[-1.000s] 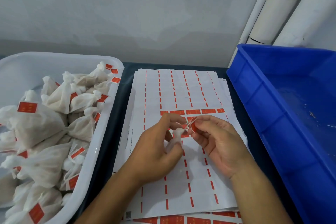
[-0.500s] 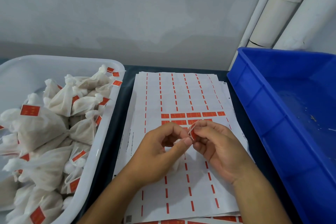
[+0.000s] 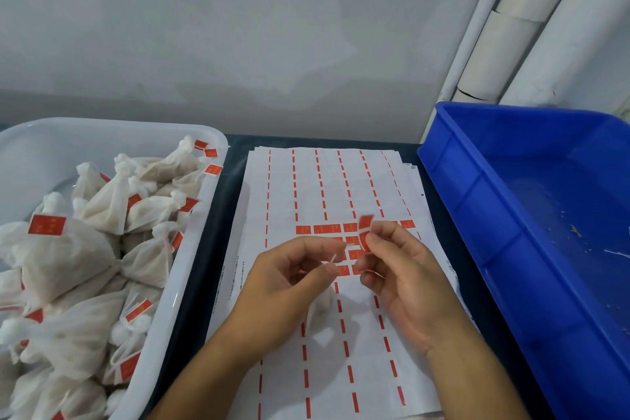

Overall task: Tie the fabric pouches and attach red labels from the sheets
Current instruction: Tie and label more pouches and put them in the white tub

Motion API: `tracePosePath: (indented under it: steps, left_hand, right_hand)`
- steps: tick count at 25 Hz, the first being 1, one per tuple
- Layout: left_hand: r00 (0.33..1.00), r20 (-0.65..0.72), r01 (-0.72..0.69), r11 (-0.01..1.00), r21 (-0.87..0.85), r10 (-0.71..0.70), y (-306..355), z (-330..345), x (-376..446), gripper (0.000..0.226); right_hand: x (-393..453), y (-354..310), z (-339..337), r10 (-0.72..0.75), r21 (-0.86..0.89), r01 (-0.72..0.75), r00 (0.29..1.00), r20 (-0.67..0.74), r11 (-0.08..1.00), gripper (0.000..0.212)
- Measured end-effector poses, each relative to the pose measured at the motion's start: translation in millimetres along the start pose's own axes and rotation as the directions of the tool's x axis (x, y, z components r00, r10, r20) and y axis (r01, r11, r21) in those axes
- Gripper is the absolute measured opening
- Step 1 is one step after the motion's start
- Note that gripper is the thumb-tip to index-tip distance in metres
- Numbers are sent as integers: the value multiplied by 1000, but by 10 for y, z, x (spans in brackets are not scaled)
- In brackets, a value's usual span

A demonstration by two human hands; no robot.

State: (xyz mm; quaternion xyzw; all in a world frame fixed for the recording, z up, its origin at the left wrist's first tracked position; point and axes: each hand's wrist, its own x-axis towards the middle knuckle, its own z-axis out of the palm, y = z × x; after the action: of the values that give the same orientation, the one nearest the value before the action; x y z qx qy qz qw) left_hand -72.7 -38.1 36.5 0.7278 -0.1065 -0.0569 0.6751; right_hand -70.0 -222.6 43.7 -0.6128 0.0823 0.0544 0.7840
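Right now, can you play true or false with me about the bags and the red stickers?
1. The white tub on the left holds tied pouches with red labels. True.
2. The blue bin is packed with pouches. False: none show in it, only a few scraps.
3. The right hand pinches a red label. True.
4. The label sheets lie inside the white tub. False: they lie on the table between tub and bin.
5. The left hand holds a string with a small pouch beneath it. True.
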Motion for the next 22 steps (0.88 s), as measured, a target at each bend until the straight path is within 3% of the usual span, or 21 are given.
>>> tracePosePath:
  steps: [4,9,13,22]
  left_hand:
    - [999,-42,3,996,-85,-6,-4,-2,7,31]
    - [999,36,-5,995,-96,9,-7,8,-4,25]
    - [997,73,-19,994,-108,27,14,7,-9,29]
    - [1000,-14,-6,998,-58,5,-2,21,-2,17]
  right_hand:
    - [-23,-2,18,-78,-45,79,997,23,996,13]
    - [-58,47,85,-182,-231,199,979,95,952,19]
    - [-61,54,99,-192,-303,211,977,92,929,20]
    - [-41,69,58,-224,-396,255,967,122,882,29]
